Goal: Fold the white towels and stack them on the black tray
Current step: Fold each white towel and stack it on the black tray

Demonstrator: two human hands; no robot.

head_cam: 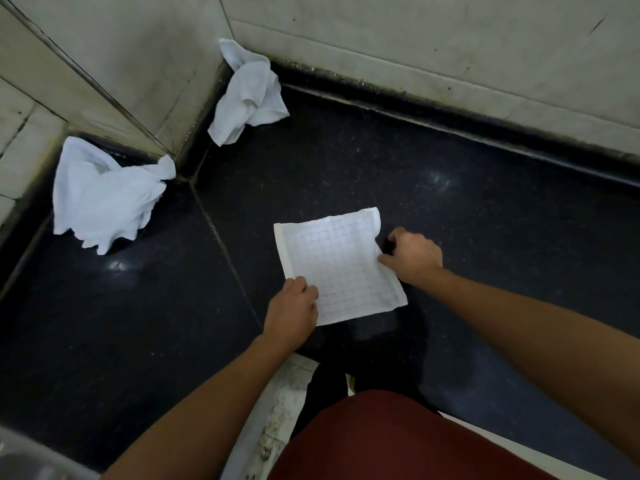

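Observation:
A white waffle-pattern towel (341,266) lies nearly flat on the black countertop (485,209), close to its front edge. My left hand (292,311) pinches the towel's near left corner. My right hand (414,256) grips its right edge with curled fingers, where the cloth curls up. A crumpled white towel (104,199) sits at the far left against the wall. Another crumpled white towel (247,95) lies in the back corner. No black tray is visible as a separate object.
Pale tiled walls (415,39) close the counter at the back and left, with a jutting corner (166,109) between the two crumpled towels. A seam (221,237) runs across the counter. My red garment (398,441) and a light floor (280,410) show below.

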